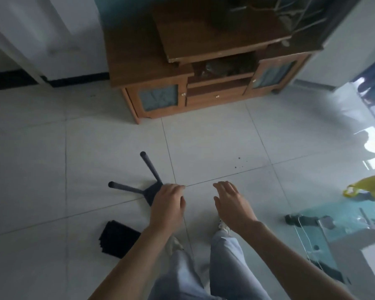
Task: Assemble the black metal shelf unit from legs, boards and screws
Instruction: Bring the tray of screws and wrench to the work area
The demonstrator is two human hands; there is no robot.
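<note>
Head view, floor-level work; a black board (pixel 152 192) lies on the tiled floor (pixel 214 144) with two black legs (pixel 149 166) already fitted and standing up from it; my left hand (pixel 168 205) hovers over its corner, fingers curled, whether gripping it I cannot tell; right hand (pixel 232 204) just beside, fingers relaxed, holding nothing; a stack of black boards (pixel 117 239) waits near my left foot; I judge the assembly early, remaining legs, boards and screws still to go; no readable writing or brand anywhere.

Pale tiled floor (pixel 214 139) with thin grout lines. Brown wooden TV cabinet (pixel 188 83) against white walls (pixel 52 35). Glass table (pixel 325 230) at right, daylight reflected.
</note>
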